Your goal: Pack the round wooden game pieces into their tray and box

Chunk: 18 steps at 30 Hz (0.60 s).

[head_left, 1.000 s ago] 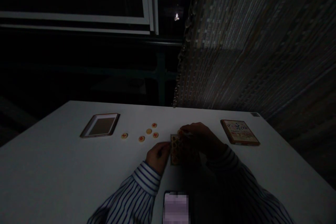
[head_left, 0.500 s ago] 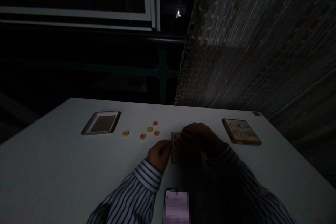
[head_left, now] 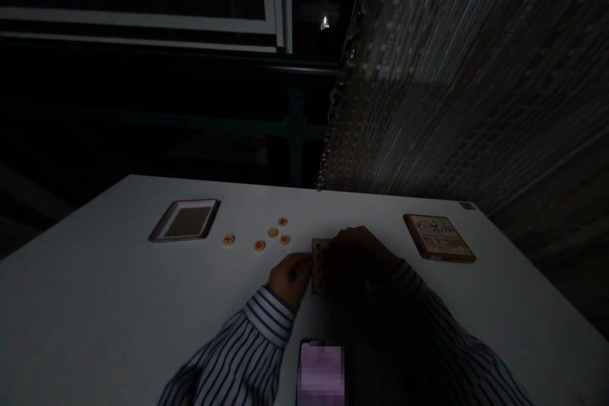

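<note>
Slightly right of the middle of the white table lies a small tray of round Chinese chess pieces [head_left: 320,279], partly covered and deep in shadow. My left hand [head_left: 289,279] is closed at its left edge, thumb and fingers pinching the side. Over the tray's right part is my right hand [head_left: 362,255], back upward, fingers curled down onto the pieces. Its fingertips, and whatever they hold, are lost in the dark. Beyond my left hand several loose chess pieces [head_left: 259,245] with red characters lie scattered. One of them, a piece [head_left: 273,233], shows no clear mark.
An open shallow box part [head_left: 190,221] lies at the back left. A lidded box with printed characters [head_left: 440,238] lies at the right. Close to me is a phone [head_left: 321,374] with a blurred screen. A bead curtain [head_left: 394,108] hangs behind the table [head_left: 118,317].
My right hand has shifted slightly over the tray, its wrist drawing a little left. My left hand stays at the tray's edge, and the loose pieces have not moved.
</note>
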{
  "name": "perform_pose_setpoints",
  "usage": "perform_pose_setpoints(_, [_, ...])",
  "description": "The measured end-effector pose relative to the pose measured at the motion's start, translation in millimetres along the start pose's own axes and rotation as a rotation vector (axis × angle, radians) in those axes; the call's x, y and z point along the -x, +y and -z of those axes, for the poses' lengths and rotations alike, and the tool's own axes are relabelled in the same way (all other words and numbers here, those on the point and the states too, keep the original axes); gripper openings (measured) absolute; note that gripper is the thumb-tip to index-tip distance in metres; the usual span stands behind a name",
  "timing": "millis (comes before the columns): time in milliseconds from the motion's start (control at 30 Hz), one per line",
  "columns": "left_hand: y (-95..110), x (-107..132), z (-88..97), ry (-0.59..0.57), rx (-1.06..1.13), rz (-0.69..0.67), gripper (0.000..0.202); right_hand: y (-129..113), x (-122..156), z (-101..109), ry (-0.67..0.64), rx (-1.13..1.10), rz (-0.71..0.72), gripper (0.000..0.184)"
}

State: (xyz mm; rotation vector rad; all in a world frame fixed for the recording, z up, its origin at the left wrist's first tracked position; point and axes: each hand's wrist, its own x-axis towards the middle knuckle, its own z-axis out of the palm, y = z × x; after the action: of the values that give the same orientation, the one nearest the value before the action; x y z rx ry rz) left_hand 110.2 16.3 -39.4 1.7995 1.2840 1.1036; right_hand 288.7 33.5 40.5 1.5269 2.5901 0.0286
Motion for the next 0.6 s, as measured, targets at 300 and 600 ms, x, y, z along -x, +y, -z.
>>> perform_pose_setpoints(300, [0.0,0.0,-0.8,0.009,-0.008,0.016,0.02,3.3,-1.8,-3.7,-0.049,0.007,0.012,0.03])
perform_pose_setpoints(600, [-1.2,0.8,-2.3,0.039,-0.004,0.015,0.018,2.9,-0.5,-7.8,-0.042,0.028,-0.001,0.029])
